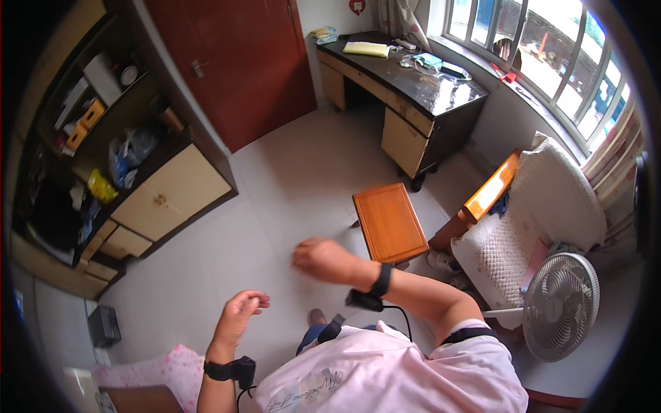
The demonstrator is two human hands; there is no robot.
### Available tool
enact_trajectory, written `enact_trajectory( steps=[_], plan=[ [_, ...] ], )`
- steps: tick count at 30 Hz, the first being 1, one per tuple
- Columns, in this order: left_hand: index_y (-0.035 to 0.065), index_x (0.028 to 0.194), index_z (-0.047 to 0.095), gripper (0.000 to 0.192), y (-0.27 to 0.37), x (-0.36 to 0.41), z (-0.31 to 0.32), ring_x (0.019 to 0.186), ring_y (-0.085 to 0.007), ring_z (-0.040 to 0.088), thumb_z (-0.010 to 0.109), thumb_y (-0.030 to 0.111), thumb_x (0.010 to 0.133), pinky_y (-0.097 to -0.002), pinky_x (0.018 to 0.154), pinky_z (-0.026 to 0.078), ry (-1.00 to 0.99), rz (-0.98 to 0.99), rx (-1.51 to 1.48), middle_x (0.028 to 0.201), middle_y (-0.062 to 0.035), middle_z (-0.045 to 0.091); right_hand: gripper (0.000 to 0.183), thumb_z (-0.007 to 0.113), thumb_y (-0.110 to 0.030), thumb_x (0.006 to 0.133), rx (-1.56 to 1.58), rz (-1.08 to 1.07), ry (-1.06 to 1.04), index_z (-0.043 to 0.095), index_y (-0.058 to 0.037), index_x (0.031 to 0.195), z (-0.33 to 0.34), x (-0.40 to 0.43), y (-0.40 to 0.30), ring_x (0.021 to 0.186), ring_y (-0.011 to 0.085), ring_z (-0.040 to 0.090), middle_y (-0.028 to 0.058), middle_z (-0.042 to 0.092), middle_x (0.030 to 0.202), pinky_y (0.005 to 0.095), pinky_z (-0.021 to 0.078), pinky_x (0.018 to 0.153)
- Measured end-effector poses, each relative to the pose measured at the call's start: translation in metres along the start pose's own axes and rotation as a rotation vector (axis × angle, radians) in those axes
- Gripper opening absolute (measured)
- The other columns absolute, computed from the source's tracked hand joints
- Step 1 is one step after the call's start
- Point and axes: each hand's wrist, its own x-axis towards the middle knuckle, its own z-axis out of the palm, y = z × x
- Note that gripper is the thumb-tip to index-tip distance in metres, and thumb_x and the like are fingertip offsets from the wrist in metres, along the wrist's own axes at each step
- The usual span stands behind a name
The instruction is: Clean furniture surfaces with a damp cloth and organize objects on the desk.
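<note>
My left hand [244, 312] is held in the air above the tiled floor [206, 258], fingers loosely curled. Nothing shows in it. Farther forward, my right hand [324, 260] is blurred by motion, with its back towards me and its fingers bent under. What may be inside that hand is hidden. Close to the right hand stands a low orange-brown wooden stool [391, 223], apart from the hand. Each wrist wears a black strap with a small dark device, the right one [364, 300] and the left one [246, 371], both with cables.
A dark-topped desk [361, 67] stands under the window beyond the stool. On the right are a wooden armchair with a quilted cover [496, 253] and a white fan [560, 307]. A cabinet [170, 191] lines the left, beside a red-brown door [248, 77]. A black box [104, 326] sits on the floor.
</note>
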Motion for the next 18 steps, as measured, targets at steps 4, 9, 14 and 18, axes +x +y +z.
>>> enact_trajectory(
  steps=[4, 9, 14, 18],
  plan=[
    [0.0043, 0.101, 0.057, 0.021, 0.023, 0.102, -0.100, 0.086, -0.0146, 0.059, 0.052, 0.021, 0.090, -0.0271, 0.075, 0.045, 0.113, -0.051, -0.099, 0.095, -0.0077, 0.063, 0.003, 0.057, -0.008, 0.077, -0.083, 0.636, 0.212, 0.056, -0.0052, 0.078, -0.048, -0.033, 0.108, 0.073, 0.0325, 0.058, 0.0131, 0.057, 0.076, 0.0397, 0.0479, 0.064],
    [0.0062, 0.097, 0.056, 0.017, 0.067, 0.279, -0.163, 0.081, -0.0138, 0.058, 0.051, 0.022, 0.091, -0.0263, 0.071, 0.044, 0.116, -0.067, -0.177, 0.088, -0.0058, 0.062, 0.013, 0.057, -0.016, 0.078, -0.503, 1.060, 0.141, 0.057, -0.0042, 0.074, -0.085, -0.121, 0.187, 0.070, 0.0324, 0.059, 0.0140, 0.057, 0.071, 0.0404, 0.0484, 0.064],
    [0.0107, 0.082, 0.053, 0.017, 0.096, 0.462, -0.147, 0.066, -0.0126, 0.052, 0.053, 0.026, 0.091, -0.0258, 0.061, 0.042, 0.112, -0.021, -0.304, 0.068, 0.0004, 0.052, 0.013, 0.059, -0.019, 0.079, -0.573, 1.360, 0.355, 0.061, -0.0057, 0.077, -0.109, -0.143, 0.258, 0.073, 0.0329, 0.060, 0.0145, 0.061, 0.075, 0.0415, 0.0488, 0.068],
    [0.0119, 0.076, 0.050, 0.024, 0.156, 0.572, -0.115, 0.053, -0.0087, 0.041, 0.052, 0.030, 0.092, -0.0228, 0.051, 0.036, -0.009, -0.033, -0.293, 0.056, 0.0035, 0.040, 0.015, 0.059, -0.020, 0.080, -0.430, 1.639, 0.448, 0.063, -0.0056, 0.083, -0.112, -0.130, 0.307, 0.080, 0.0332, 0.061, 0.0152, 0.063, 0.081, 0.0408, 0.0486, 0.071]
  ],
)
